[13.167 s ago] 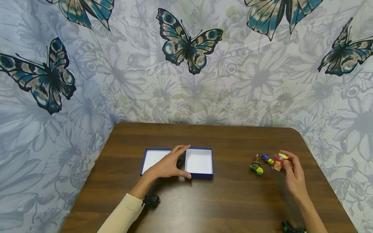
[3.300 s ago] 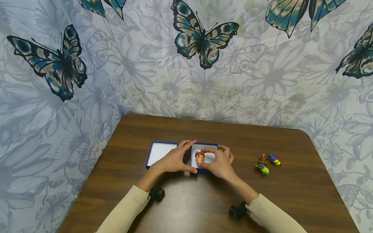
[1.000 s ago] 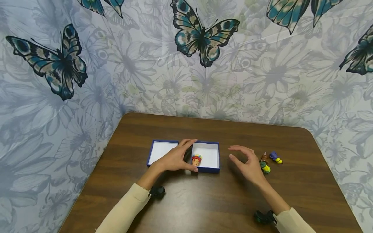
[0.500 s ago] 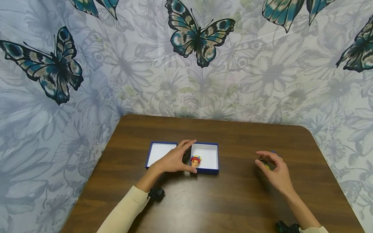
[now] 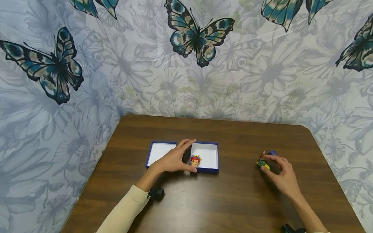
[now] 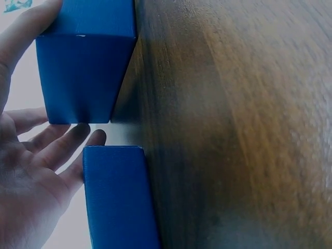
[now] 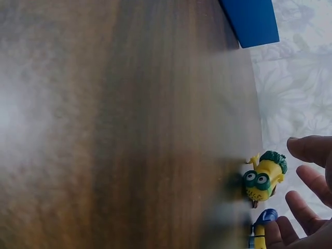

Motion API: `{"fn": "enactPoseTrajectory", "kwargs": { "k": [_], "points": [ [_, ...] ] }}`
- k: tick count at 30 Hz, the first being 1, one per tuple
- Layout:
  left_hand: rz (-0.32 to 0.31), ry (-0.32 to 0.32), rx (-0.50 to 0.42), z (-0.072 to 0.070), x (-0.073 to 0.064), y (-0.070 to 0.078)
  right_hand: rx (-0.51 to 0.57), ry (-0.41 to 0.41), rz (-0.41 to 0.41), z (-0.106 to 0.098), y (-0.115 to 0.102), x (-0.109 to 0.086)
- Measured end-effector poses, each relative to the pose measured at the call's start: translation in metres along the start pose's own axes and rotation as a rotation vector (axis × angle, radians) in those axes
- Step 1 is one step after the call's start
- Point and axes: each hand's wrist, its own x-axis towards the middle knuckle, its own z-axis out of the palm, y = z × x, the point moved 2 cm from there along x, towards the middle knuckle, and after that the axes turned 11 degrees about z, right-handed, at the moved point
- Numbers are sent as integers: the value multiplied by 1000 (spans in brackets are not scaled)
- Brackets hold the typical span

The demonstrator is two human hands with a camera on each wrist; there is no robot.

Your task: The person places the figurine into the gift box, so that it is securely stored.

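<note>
My left hand (image 5: 175,160) spans the left side of a blue box (image 5: 216,171) with a white inside, thumb at the near wall and index finger at the far one. Its other fingers extend into the gap beside the lid (image 6: 119,197) in the left wrist view. Inside the box, a toy figure with a red hat (image 5: 196,160) lies by the left wall. My right hand (image 5: 282,173) is at the small figures on the right, thumb and fingers apart around a green-and-yellow minion figure (image 7: 264,176). The right wrist view shows a gap between fingertips and figure.
Behind the right hand lie a purple-and-yellow figure (image 5: 273,153), mostly hidden, and a brown figure (image 5: 263,154). The shallow lid (image 5: 160,152) rests white side up left of the box. A patterned cloth (image 5: 131,81) hangs behind the brown table (image 5: 186,207).
The red-hatted figure went from the right hand into the box and was released by its left wall. My right hand then moved back right to the other figures; the left hand stayed at the box.
</note>
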Motion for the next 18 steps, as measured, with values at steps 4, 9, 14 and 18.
{"fn": "enactPoseTrajectory", "kwargs": {
  "k": [4,9,14,18],
  "points": [
    [4,4,-2,0,1,-1,-3,-19,22,1,6,1],
    [1,6,-4,0,1,-1,-41,-5,28,2,11,1],
    [-7,5,-3,0,1,-2,-29,16,57,2,13,0],
    [-8,4,-1,0,1,-2,-38,12,107,2,15,1]
  ]
}}
